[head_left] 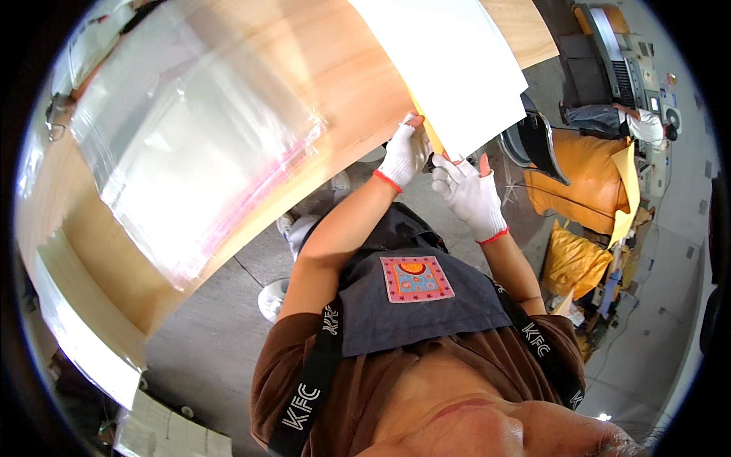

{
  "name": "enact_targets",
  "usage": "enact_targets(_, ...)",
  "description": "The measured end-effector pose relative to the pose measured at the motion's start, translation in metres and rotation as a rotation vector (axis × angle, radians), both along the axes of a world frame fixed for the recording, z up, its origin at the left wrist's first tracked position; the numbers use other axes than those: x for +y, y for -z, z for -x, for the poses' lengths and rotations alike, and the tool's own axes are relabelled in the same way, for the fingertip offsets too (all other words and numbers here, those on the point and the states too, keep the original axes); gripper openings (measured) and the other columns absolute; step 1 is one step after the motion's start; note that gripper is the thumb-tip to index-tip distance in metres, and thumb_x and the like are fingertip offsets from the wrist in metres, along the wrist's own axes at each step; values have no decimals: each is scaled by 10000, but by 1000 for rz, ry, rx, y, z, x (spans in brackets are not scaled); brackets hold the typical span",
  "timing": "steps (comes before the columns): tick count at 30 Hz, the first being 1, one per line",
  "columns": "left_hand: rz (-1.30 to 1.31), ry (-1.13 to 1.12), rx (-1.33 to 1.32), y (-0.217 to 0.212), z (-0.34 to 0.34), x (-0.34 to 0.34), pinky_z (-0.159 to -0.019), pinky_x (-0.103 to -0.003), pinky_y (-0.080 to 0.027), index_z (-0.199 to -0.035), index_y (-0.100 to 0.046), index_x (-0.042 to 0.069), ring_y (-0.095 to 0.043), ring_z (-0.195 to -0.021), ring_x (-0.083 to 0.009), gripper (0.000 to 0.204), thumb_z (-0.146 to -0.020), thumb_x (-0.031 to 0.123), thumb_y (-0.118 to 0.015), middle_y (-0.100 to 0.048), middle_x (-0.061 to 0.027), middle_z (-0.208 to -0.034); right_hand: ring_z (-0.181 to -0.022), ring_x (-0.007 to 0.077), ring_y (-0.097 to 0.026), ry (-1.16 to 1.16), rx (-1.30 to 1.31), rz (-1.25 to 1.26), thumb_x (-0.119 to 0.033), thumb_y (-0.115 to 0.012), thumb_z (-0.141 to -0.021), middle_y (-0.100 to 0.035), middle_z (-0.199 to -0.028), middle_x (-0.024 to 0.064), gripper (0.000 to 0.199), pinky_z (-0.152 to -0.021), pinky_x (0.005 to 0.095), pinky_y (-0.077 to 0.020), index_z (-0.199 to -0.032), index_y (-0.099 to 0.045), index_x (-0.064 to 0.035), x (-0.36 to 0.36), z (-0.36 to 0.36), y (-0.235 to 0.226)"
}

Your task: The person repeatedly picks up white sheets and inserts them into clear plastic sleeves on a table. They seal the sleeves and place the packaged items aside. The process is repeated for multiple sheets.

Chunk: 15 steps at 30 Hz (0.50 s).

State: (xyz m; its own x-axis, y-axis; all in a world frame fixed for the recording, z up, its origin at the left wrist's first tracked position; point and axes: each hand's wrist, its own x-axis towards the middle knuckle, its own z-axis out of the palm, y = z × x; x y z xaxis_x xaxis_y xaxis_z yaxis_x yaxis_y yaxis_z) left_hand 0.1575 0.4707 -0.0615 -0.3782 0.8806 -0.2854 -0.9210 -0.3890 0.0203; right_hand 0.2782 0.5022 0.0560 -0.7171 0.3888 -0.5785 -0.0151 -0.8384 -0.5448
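Observation:
Large white sheets (461, 72) lie in a slightly fanned stack on the wooden table and reach past its near edge. A narrow strip of yellow sheet (435, 138) shows under their left side. My left hand (406, 152), in a white knitted glove with bare fingertips and a red cuff, is closed at the yellow sheet's edge. My right hand (468, 196), gloved alike, has its fingertips at the stack's near corner, with the thumb raised apart from the fingers. Part of the fingers' contact is hidden by the paper.
Clear plastic bags (205, 152) with a pink edge strip cover the left of the wooden table (346, 84). A pale stack (84, 320) stands at its left end. Right of me are a black chair (537, 141) and orange-yellow sacks (579, 183). Another person (643, 126) is farther off.

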Motion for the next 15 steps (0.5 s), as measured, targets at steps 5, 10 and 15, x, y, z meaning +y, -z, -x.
enact_targets(5,529,-192,506,-42,19,-47,-551,-211,-416,-913,-512,62,-512,-632,-79,216,-893,275,-538,-570,-25,-768,-956,301,-535,63,63,107,-566,-133,-937,-541,-1193,209,737,-836,398,-443,-1259,-420,32,9,-14,6)
enact_targets(10,300,625,592,-58,76,-22,-722,-355,-531,-1133,-505,-33,-632,-795,-236,692,-894,599,-360,-615,-167,-926,-964,325,-571,53,214,200,-539,-176,-948,-562,-1168,230,681,-821,426,-465,-1233,-439,21,14,-14,18)
enact_targets(15,358,302,620,-72,123,30,-780,-418,-554,-1185,-466,-24,-633,-881,-272,459,-926,355,-454,-600,-162,-1019,-1017,293,-587,-2,-179,94,-473,-254,-965,-564,-1179,208,581,-925,436,-459,-1194,-485,9,17,4,2)
